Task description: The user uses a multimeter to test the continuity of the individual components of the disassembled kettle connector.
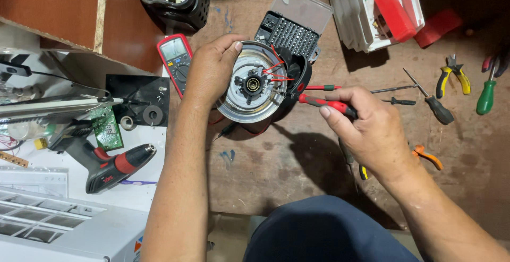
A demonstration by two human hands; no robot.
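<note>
left hand (211, 71) is wrapped around the rim of a round shiny metal appliance base with red wires (256, 83), holding it tipped up over the middle of the brown wooden workbench (297, 161). right hand (369, 129) is pinched shut on a red-and-black handled screwdriver (325, 104), tip poking in at the base's right edge. red multimeter (176, 57) sits just left of the left hand, and a black tray of screwdriver bits (287, 33) is right behind the base.

Two hands work here, the left hand (210, 71) and the right hand (366, 129). One opened appliance base (255, 84) sits on the desk (297, 166). There is one red multimeter (175, 57), one cordless drill (114, 166), one green circuit board (106, 128), one bit case (289, 31), and four screwdrivers: (319, 102), (323, 87), (433, 102), (486, 95).
</note>
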